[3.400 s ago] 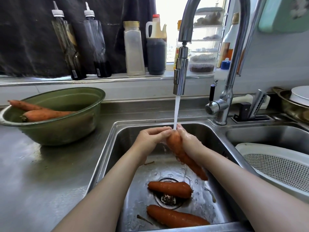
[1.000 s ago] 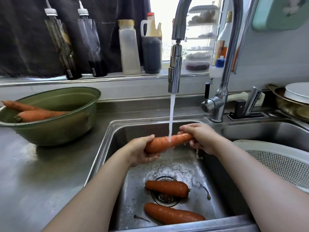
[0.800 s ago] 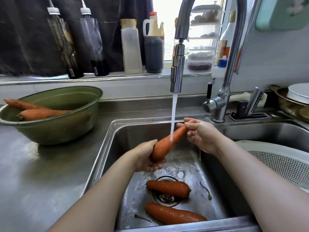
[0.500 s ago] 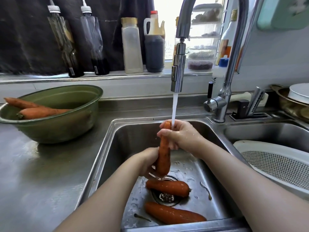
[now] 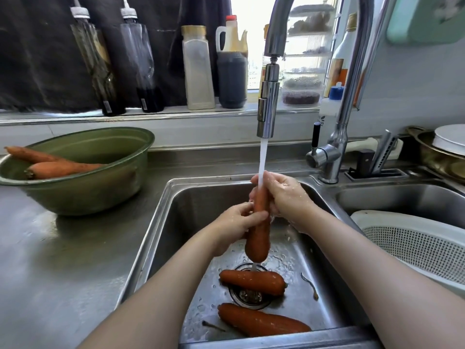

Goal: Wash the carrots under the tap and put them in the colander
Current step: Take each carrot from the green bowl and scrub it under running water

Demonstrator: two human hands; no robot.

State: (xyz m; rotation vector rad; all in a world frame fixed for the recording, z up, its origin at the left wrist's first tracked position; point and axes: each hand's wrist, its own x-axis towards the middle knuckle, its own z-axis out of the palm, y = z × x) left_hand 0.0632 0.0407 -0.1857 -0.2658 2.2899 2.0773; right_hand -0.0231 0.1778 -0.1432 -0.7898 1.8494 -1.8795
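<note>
Single head-worn view above the sink [image 5: 171,222].
The wide-angle camera looked forward and down from close over it, with the tap [image 5: 268,109] straight ahead, the windowsill [image 5: 63,117] beyond and the steel counter [image 5: 50,260] spreading left.

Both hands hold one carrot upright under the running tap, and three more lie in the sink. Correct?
Not three: the head view shows two carrots lying in the sink, the drain carrot and the front carrot. The left hand and right hand do hold the upright carrot under the running tap.
</note>
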